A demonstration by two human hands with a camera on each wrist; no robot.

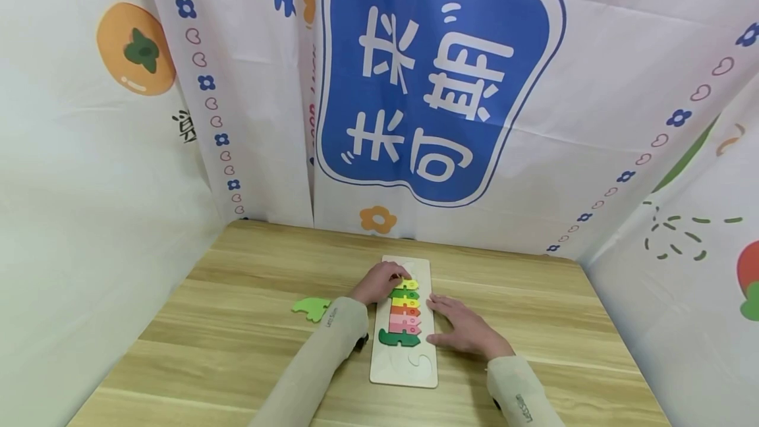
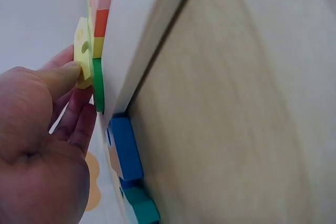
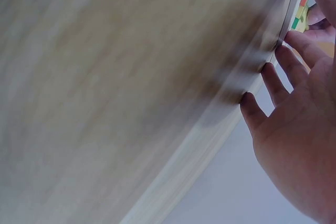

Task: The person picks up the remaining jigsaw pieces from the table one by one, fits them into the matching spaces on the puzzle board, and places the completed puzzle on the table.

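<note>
Yellow puzzle piece sits pinched in the left hand's thumb and fingers, at the row's twelve-o'clock end on the puzzle board. Right hand, fingers spread, touches the board's three-o'clock edge. Only the left wrist view shows blue and teal pieces, toward seven o'clock.

Site is presenting as a curtained-off booth, i.e. a makeshift workspace; bldg. type beyond is not showing. White printed cloth is hanging at back and both sides, bearing a blue panel w/ Chinese chars. and is enclosing a wood-grain table.
</note>
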